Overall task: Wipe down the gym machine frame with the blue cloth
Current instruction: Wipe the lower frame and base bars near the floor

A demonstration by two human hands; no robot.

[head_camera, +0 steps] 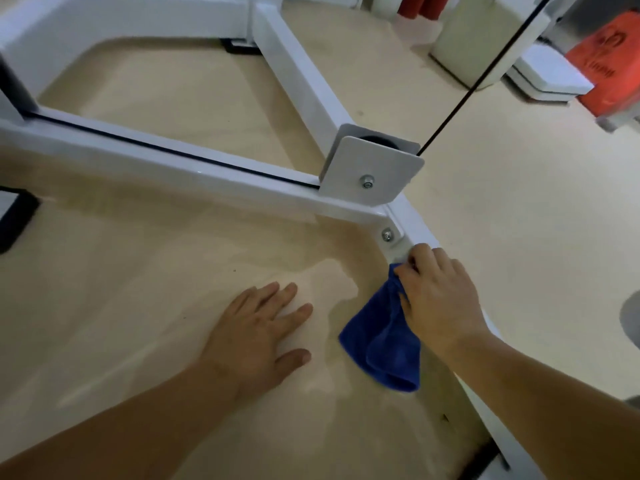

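Note:
The white gym machine frame (180,157) lies low over a beige floor, its beams meeting at a bolted corner with a white pulley plate (372,171). My right hand (438,292) grips the blue cloth (384,344) and presses its top against the frame beam just below the corner bolt; most of the cloth hangs down on the beam's inner side. My left hand (258,337) lies flat on the floor inside the frame, fingers spread, holding nothing.
A thin black cable (481,77) runs from the pulley up to the right. A black rubber foot (15,223) sits at the left edge. Beyond the frame stand a cream block (474,43), white trays (550,74) and an orange-red bag (613,60).

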